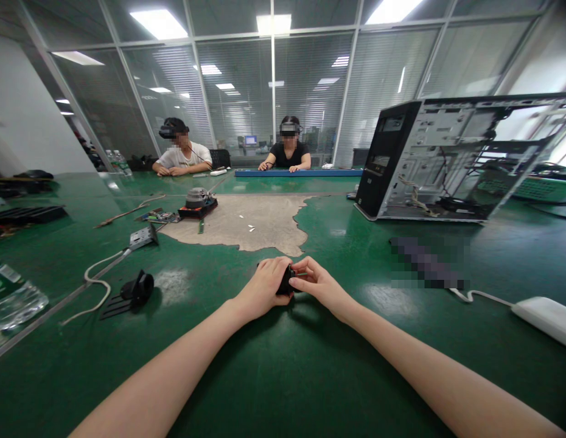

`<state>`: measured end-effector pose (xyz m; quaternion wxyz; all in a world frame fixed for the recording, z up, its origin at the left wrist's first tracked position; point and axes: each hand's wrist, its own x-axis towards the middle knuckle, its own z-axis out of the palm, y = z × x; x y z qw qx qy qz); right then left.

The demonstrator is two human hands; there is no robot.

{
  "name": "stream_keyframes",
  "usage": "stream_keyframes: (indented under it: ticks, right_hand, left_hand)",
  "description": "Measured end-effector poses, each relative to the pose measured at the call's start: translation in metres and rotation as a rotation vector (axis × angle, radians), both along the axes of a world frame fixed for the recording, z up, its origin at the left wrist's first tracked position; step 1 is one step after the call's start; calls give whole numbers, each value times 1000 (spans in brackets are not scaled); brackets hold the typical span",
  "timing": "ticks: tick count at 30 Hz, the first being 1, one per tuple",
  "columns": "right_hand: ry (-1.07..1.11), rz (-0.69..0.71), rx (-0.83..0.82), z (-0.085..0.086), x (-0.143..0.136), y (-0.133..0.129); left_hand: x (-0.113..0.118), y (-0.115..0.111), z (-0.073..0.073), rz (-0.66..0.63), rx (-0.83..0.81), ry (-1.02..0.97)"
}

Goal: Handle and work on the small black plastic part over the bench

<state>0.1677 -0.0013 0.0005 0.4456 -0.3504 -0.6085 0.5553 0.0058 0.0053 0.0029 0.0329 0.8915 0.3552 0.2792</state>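
Work at a green tabletop (292, 371), with positions given relative to the bare tan patch (269, 222) in its surface. The small black part (285, 282) lies within the person's two hands, just on the near side of the patch; its details are mostly hidden. The left hand (265, 283) grasps it, fingers curled over the top and thumb beneath. The right hand (323, 286) grips its right side between thumb and fingertips. At the patch's left edge sits a dark block with a grey dome (198, 202); left of the patch lie a metal bracket (143, 237) and, nearer the viewer, a black slotted piece (136, 289). Right of the patch stands an open computer case (395, 161), its black front turned toward the patch. Beyond the far edge, a long blue bar (299, 173) lies before a seated co-worker in black (289, 153); another, in white (194, 157), sits farther left.
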Motion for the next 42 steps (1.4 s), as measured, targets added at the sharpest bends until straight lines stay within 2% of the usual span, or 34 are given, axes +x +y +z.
stream_keyframes:
  ticks: [4, 11, 20, 28, 38, 42]
  right_hand:
    - [-59, -22, -19, -3, 0, 2]
    - [-29, 100, 4, 2, 5, 0]
    - [-57, -35, -4, -3, -1, 2]
    - [-18, 86, 10, 3, 3, -3]
    - [-54, -22, 1, -3, 0, 1]
    - [-56, 43, 2, -1, 2, 1]
  left_hand:
    - [0, 0, 0, 1, -4, -1]
    - [-1, 0, 1, 0, -17, 16]
    - [0, 0, 0, 3, -19, -9]
    - [-2, 0, 2, -4, -32, 9]
    - [0, 0, 0, 13, -6, 13]
    - [-1, 0, 1, 4, -12, 18]
